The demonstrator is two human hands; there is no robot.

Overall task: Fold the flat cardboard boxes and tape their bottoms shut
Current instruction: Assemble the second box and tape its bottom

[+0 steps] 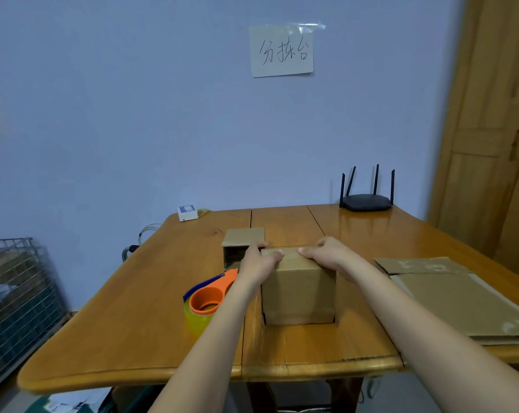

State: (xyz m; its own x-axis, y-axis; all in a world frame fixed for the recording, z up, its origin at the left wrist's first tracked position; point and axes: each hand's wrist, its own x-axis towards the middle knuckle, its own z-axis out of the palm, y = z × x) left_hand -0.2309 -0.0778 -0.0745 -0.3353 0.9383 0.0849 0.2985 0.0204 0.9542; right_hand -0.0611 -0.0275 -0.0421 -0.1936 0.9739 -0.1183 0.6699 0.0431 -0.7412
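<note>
A folded brown cardboard box (298, 293) stands in the middle of the wooden table (151, 332). My left hand (259, 260) grips its top left edge, thumb on the upper face and fingers curled over the far side. My right hand (329, 254) holds the top right edge the same way, thumb pressing the upper face. An orange tape dispenser (209, 296) with a yellowish tape roll lies just left of the box, under my left forearm. A second small box (240, 244) with a raised flap stands behind it. A stack of flat cardboard boxes (458, 299) lies at the right.
A black router (367, 201) with several antennas sits at the table's back right. A small white device (187, 212) rests at the back left corner. A wire basket (17, 293) stands left of the table. A wooden door (496, 129) is at the right.
</note>
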